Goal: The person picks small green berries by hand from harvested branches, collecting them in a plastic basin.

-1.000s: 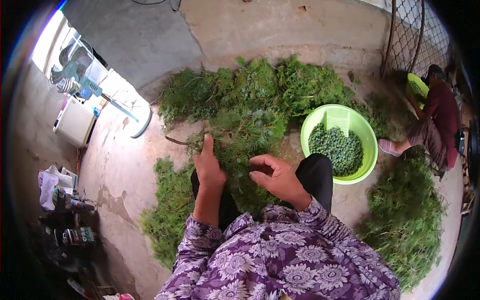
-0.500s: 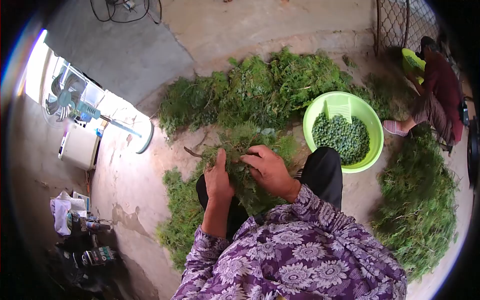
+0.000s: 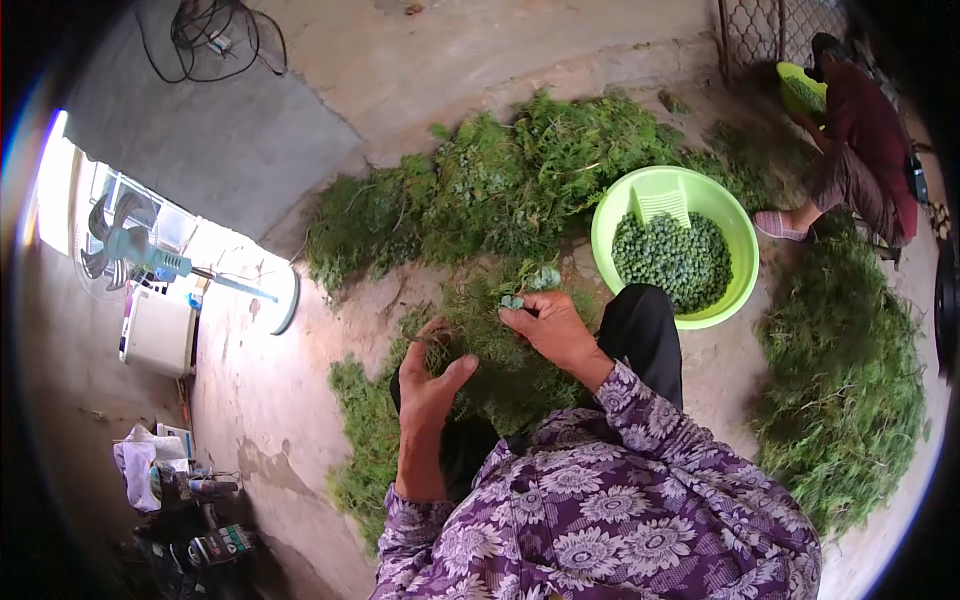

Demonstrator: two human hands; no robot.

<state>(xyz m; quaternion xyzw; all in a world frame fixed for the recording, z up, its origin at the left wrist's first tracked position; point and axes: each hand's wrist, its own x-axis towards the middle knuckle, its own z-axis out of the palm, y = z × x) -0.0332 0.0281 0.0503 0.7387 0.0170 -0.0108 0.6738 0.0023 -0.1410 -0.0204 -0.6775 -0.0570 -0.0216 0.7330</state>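
Over my lap lies a leafy green branch (image 3: 490, 345) with a brown stem at its left end. My left hand (image 3: 428, 385) holds that end, its fingers curled round the stem and the thumb raised apart. My right hand (image 3: 548, 325) pinches a small bluish-green berry cluster (image 3: 512, 301) at the branch's upper right. Right of my knee is a light green basin (image 3: 741, 240) with a ridged panel, holding a heap of round green berries (image 3: 672, 262).
Piles of cut greenery lie ahead (image 3: 500, 180), at the left (image 3: 365, 440) and at the right (image 3: 840, 390). A seated person (image 3: 865, 150) holds another green basin (image 3: 800, 92). A standing fan (image 3: 140, 250) is at the left; a cable (image 3: 215, 45) lies above.
My left thumb has lifted off the foliage and spread out. My right hand has closed on a berry cluster. The whole view has shifted slightly.
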